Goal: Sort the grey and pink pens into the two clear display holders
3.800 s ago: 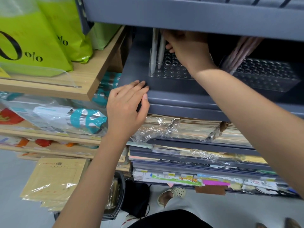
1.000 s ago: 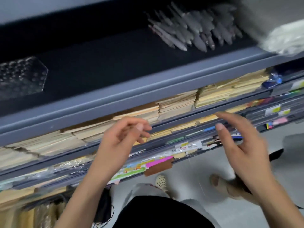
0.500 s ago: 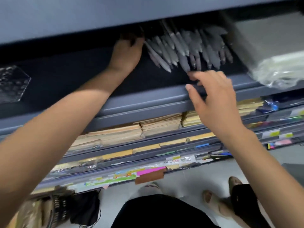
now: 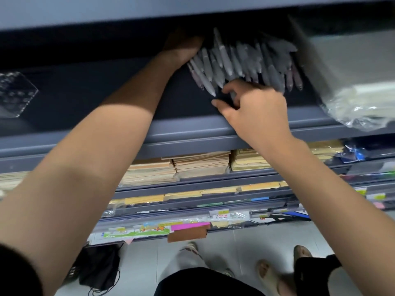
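- Curled right hand [image 4: 254,107] at the near tips of the pens [image 4: 235,60] in the head view, thumb and forefinger bent round a grey blur. Could not tell whether a pen was pinched or only touched.
- Held left hand [image 4: 183,48] deep in shadow at the left end of the heap, with fingers hidden behind the barrels. Could not tell its hold either.
- Found the pens lying loose in a fan on the dark shelf [image 4: 192,129]. Counted mostly grey ones, with a few pinkish at the left and right edges.
- Noted long axes running front to back, tips toward the shelf lip, just beyond the right fingers and beside the left palm.
- Judged the right hand the nearer for drawing one out by its tip, along the barrel toward the body.
- Spotted one clear holder [image 4: 15,92] at the far left of the same shelf, well apart from the heap and on the left arm's side. Could not see the second holder.
- Judged that any carry to it would run leftward, past the left forearm.
- Read only a small white label [image 4: 220,215] on a lower shelf, seemingly "No.4734" but blurred. Made out no brand on the pens.
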`<action>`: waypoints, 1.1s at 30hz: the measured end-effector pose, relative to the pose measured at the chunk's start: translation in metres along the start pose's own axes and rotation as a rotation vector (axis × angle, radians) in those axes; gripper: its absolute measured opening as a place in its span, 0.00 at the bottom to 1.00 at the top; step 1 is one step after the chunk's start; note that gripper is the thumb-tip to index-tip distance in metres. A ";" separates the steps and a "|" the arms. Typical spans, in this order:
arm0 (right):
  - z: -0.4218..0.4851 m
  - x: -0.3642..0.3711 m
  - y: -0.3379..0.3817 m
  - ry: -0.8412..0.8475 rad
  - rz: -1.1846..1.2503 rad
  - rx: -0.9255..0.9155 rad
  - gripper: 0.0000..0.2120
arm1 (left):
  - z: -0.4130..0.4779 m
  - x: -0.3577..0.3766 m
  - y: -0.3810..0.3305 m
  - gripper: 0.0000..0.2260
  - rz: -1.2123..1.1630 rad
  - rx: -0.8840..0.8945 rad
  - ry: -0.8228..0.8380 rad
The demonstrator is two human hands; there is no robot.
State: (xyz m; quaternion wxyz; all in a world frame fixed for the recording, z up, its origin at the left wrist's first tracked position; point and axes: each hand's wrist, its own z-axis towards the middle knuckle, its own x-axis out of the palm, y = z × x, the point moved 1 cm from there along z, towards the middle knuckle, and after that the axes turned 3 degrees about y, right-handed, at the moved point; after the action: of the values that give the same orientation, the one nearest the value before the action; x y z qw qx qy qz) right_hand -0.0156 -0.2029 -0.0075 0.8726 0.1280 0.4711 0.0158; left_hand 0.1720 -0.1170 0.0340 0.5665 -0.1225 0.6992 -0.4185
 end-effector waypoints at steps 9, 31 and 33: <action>0.004 0.008 0.000 -0.032 0.014 -0.014 0.15 | 0.026 0.000 0.014 0.22 0.005 0.051 -0.040; 0.003 0.007 0.001 -0.027 0.013 -0.065 0.13 | 0.033 -0.001 0.013 0.16 -0.037 0.134 -0.188; 0.003 0.007 -0.001 -0.043 0.018 -0.034 0.12 | 0.029 -0.001 0.012 0.19 -0.092 0.124 -0.152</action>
State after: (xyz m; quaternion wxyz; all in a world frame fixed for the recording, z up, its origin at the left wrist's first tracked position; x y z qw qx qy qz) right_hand -0.0091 -0.2034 -0.0114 0.8844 0.1175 0.4507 0.0291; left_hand 0.2023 -0.1219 0.0252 0.6045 -0.1506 0.6208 -0.4760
